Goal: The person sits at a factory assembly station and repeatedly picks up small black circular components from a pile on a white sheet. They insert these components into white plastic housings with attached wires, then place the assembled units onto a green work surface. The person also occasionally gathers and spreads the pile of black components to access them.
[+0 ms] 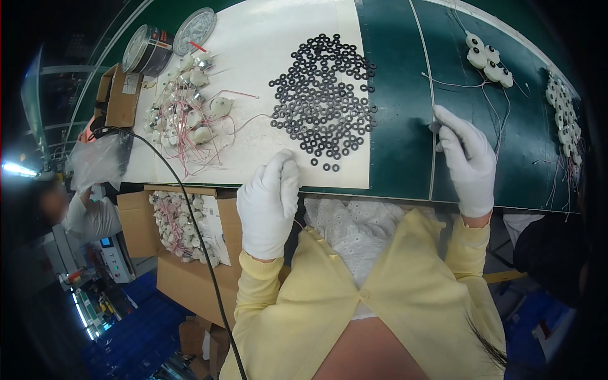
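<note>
Head view: gloved hands at the bench (399, 158), ring sorting.
Your left hand (269, 202) lay half-curled, empty, fingertips just short of the black rings (323, 95) on the white sheet (253, 38); your right hand (467, 158) pinched a thin wire (443, 83). Slide one ring clear before lifting.

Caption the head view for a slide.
White-gloved left hand rests beside small black rubber rings; white-gloved right hand pinches thin wire.

Bare white mat (253, 136) between wired parts (183, 114) and black rings (323, 95)
</note>
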A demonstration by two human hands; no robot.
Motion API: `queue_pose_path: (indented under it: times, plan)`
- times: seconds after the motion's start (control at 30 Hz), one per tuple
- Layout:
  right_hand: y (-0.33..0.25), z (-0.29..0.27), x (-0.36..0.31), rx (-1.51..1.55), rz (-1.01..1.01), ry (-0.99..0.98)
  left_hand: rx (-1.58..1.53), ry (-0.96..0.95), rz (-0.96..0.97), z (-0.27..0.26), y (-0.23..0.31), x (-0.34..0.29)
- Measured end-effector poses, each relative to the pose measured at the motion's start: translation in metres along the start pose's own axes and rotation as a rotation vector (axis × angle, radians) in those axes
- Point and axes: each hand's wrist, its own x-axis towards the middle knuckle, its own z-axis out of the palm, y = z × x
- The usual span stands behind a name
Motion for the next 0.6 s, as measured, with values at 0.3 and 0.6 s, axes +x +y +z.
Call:
queue_pose_path:
  times: [0.3,0.6]
  plan:
    - [0.002,0.000,0.002,-0.043,-0.061,-0.013,-0.343,-0.025,0.001,0.009,-0.010,-0.007]
    - [0.005,0.001,0.002,-0.079,-0.125,0.002,-0.260,-0.045,0.038,0.013,-0.010,-0.002]
